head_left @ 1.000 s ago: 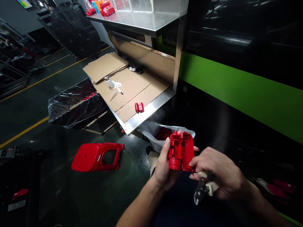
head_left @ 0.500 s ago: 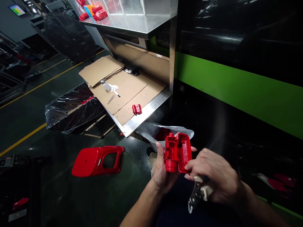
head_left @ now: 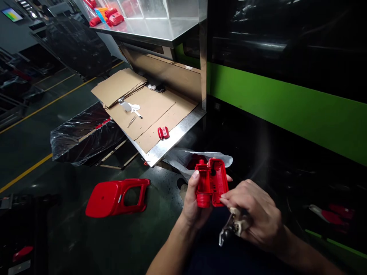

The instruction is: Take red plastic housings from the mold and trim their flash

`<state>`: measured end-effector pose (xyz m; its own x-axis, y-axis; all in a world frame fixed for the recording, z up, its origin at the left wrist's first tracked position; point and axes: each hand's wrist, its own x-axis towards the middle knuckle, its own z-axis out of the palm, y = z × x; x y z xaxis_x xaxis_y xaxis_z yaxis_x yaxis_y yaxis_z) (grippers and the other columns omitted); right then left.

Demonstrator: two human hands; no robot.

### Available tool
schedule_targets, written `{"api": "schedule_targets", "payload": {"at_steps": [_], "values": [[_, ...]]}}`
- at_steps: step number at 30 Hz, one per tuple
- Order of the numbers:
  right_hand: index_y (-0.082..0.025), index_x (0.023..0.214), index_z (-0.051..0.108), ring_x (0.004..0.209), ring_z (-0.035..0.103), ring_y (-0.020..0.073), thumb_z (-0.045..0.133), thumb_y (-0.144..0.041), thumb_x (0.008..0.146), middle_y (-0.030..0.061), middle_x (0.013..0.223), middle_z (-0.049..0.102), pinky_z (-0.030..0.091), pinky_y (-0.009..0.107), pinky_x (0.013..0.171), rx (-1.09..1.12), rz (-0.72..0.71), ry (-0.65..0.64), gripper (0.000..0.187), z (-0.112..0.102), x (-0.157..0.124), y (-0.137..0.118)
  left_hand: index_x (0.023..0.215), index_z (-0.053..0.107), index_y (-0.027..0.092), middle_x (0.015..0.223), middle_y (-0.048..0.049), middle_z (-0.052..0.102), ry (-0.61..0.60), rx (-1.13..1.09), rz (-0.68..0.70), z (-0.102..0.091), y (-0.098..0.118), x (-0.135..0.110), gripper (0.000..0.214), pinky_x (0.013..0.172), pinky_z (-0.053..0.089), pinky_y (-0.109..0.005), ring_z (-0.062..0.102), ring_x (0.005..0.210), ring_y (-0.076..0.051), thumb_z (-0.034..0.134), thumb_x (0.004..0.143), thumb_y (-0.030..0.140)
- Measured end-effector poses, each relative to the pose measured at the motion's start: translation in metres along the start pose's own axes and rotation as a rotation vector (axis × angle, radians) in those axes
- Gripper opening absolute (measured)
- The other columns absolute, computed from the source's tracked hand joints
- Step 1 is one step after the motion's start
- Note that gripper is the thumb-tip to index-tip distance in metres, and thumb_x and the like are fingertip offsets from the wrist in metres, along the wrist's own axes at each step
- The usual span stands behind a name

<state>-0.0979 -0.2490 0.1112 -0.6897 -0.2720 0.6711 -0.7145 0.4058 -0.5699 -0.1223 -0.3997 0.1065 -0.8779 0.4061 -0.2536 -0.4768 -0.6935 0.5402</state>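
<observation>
My left hand (head_left: 192, 206) grips a small red plastic housing (head_left: 211, 182) from behind and below, its hollow inner side facing me. My right hand (head_left: 255, 215) holds a pair of cutters (head_left: 233, 226) with cream handles, the metal jaws pointing down and left. Its fingertips touch the lower right corner of the red housing. Just behind the housing lies a clear plastic bag (head_left: 183, 160) with red parts inside.
A steel bench (head_left: 172, 139) covered with cardboard carries a small red part (head_left: 163, 132) and white scraps (head_left: 130, 107). A large red moulded part (head_left: 116, 196) lies on the floor. A crate wrapped in black film (head_left: 83, 137) stands at the left. A green machine panel (head_left: 286, 110) runs along the right.
Both hands with the red housing and cutters have shifted slightly left and down in view. The cutter jaws have swung further left. My grip is unchanged.
</observation>
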Motion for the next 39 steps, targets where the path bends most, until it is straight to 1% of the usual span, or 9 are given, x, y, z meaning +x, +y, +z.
{"api": "schedule_targets", "payload": {"at_steps": [3,6,9,11,15,19,28,34,39], "values": [[-0.017,0.098,0.057,0.073,0.059,0.0166,0.055,-0.004,0.082,0.0051,0.085,0.066,0.046,0.033,0.066,-0.204,0.078,0.179,0.021,-0.007,0.006,0.005,0.129,0.059,0.013,0.102,-0.0158,0.071,-0.094,0.009,-0.055,-0.006,-0.004,-0.002,0.054,0.073,0.056,-0.037,0.07,0.086,-0.03,0.042,0.096,0.052],[-0.016,0.086,0.059,0.068,0.062,0.0177,0.071,-0.011,0.074,0.0062,0.081,0.067,0.046,0.031,0.062,-0.382,0.23,0.534,0.017,-0.03,0.018,0.019,0.136,0.051,0.017,0.103,-0.0163,0.071,-0.222,-0.015,-0.134,-0.014,-0.007,-0.006,0.057,0.069,0.055,-0.036,0.072,0.073,-0.029,0.046,0.093,0.055],[-0.016,0.069,0.056,0.061,0.063,0.0197,0.078,-0.014,0.065,0.006,0.069,0.066,0.048,0.032,0.062,-0.474,0.159,0.805,0.022,-0.058,0.025,0.042,0.132,0.055,0.017,0.104,-0.0163,0.07,-0.237,-0.107,-0.116,-0.019,-0.002,-0.005,0.06,0.067,0.055,-0.035,0.071,0.07,-0.028,0.041,0.093,0.061],[-0.014,0.078,0.063,0.071,0.068,0.024,0.074,-0.017,0.07,0.0095,0.077,0.07,0.05,0.034,0.065,-0.692,0.201,0.693,0.014,-0.074,0.021,0.063,0.132,0.056,0.018,0.105,-0.0156,0.07,-0.249,-0.149,-0.089,-0.018,0.005,-0.002,0.061,0.067,0.055,-0.034,0.071,0.07,-0.028,0.039,0.094,0.062],[-0.019,0.099,0.065,0.073,0.068,0.0263,0.069,-0.028,0.079,0.0117,0.101,0.073,0.041,0.032,0.053,-1.027,0.504,0.101,0.023,-0.091,-0.009,0.109,0.128,0.061,0.018,0.103,-0.013,0.069,-0.275,-0.171,-0.066,-0.012,0.017,0.001,0.065,0.061,0.052,-0.03,0.071,0.069,-0.026,0.039,0.092,0.067],[-0.022,0.089,0.066,0.04,0.054,0.0186,0.069,-0.039,0.08,0.0052,0.063,0.069,0.031,0.025,0.038,-0.897,0.692,-0.155,0.019,-0.087,-0.04,0.134,0.124,0.063,0.018,0.101,-0.0121,0.07,-0.284,-0.191,-0.076,-0.01,0.016,0.002,0.066,0.059,0.05,-0.029,0.07,0.066,-0.025,0.041,0.09,0.069],[-0.025,0.084,0.065,0.038,0.059,0.0205,0.072,-0.048,0.078,-0.0002,0.054,0.065,0.037,0.023,0.036,-0.723,0.689,-0.227,0.024,-0.065,-0.043,0.132,0.129,0.06,0.019,0.1,-0.0127,0.069,-0.26,-0.266,-0.104,-0.023,0.025,0.008,0.066,0.061,0.052,-0.029,0.07,0.065,-0.024,0.038,0.091,0.068],[-0.027,0.089,0.068,0.051,0.064,0.0246,0.067,-0.063,0.076,0.0034,0.064,0.069,0.045,0.031,0.047,-0.703,0.972,-0.277,0.039,-0.045,-0.015,0.137,0.109,0.068,0.01,0.096,-0.0133,0.068,-0.1,-0.317,-0.135,-0.038,0.049,0.021,0.072,0.069,0.052,-0.029,0.069,0.066,-0.022,0.021,0.097,0.063],[-0.028,0.091,0.066,0.059,0.066,0.0274,0.068,-0.069,0.071,0.004,0.071,0.07,0.048,0.036,0.052,-0.661,1.097,-0.269,0.046,-0.007,0.014,0.147,0.111,0.068,0.01,0.096,-0.013,0.068,-0.03,-0.325,-0.158,-0.064,0.084,0.041,0.07,0.067,0.051,-0.028,0.068,0.066,-0.021,0.022,0.097,0.062]]}}
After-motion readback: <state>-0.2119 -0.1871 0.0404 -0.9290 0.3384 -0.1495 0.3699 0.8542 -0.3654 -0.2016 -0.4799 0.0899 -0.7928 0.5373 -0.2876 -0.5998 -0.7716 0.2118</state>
